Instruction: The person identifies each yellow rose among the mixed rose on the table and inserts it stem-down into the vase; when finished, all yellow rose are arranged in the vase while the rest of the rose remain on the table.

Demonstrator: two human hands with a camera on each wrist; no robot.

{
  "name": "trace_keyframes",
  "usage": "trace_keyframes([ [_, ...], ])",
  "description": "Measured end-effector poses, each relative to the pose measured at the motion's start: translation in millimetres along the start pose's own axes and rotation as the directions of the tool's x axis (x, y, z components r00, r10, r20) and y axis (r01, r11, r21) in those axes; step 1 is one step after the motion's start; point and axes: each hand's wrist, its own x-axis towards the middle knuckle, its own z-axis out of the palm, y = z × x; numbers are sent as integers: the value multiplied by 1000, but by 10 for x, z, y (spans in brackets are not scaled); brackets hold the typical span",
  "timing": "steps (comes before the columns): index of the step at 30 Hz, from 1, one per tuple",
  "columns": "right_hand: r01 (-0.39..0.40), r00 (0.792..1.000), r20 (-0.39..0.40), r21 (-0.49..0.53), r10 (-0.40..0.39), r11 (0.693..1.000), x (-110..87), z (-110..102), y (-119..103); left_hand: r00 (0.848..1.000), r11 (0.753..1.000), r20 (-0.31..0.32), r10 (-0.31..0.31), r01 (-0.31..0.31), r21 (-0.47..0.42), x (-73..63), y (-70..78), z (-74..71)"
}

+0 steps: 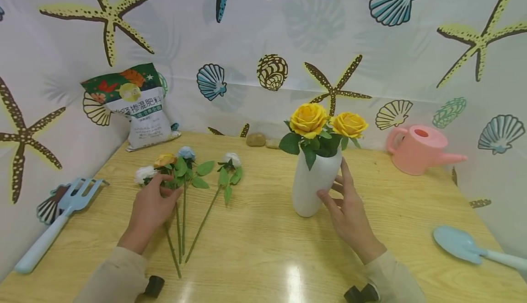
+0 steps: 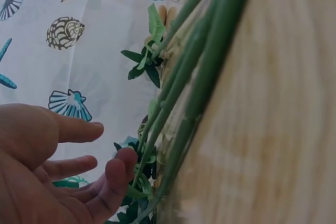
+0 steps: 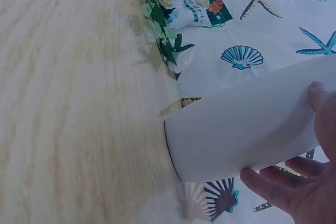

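Note:
My left hand (image 1: 154,204) hovers over several artificial roses lying at the left of the table. Its thumb and fingers are apart in the left wrist view, beside the green stems (image 2: 197,72), with nothing between them. Among these flowers are an orange-yellow rose (image 1: 164,159), a blue rose (image 1: 186,152) and a white rose (image 1: 145,174); another white rose (image 1: 232,158) lies to their right. My right hand (image 1: 350,216) holds a white vase (image 1: 310,188) from its right side, thumb in front. The vase stands on the table with two yellow roses (image 1: 309,120) in it.
A pink watering can (image 1: 420,152) stands at the back right, a blue trowel (image 1: 457,243) near the right edge. On the left lie a blue hand fork (image 1: 67,211) and, behind, a fertilizer bag (image 1: 148,115) against the curtain. Stones (image 1: 256,139) line the back edge.

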Motion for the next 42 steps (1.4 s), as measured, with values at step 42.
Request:
trace_keyframes([
  [42, 22, 1000, -12, -19, -22, 1000, 11, 10, 30, 999, 994, 40, 26, -21, -111, -40, 181, -127],
])
